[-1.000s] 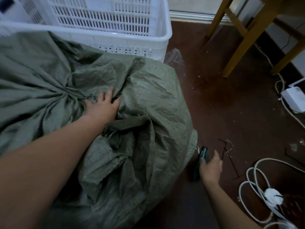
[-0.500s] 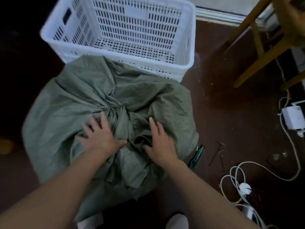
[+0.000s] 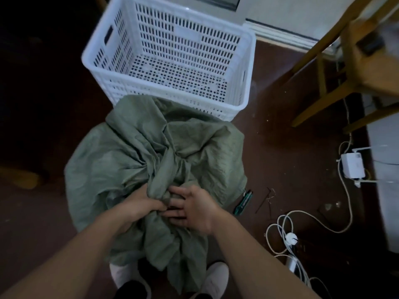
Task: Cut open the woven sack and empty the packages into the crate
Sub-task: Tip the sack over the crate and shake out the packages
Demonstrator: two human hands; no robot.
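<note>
A crumpled green woven sack (image 3: 129, 156), left hand (image 3: 141, 205) gripping a fold, right hand (image 3: 194, 210) spread flat on it, white plastic crate (image 3: 183, 35) behind

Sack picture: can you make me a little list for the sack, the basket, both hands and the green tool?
crate: white, slotted, nothing visible inside
sack: green, woven, top bunched, on the floor in front of the crate
left hand: grips a bunched fold of the sack
right hand: rests on the sack beside the left hand, fingers fairly straight
green-handled tool: lies on the floor right of the sack, unheld
packages: not visible
</note>
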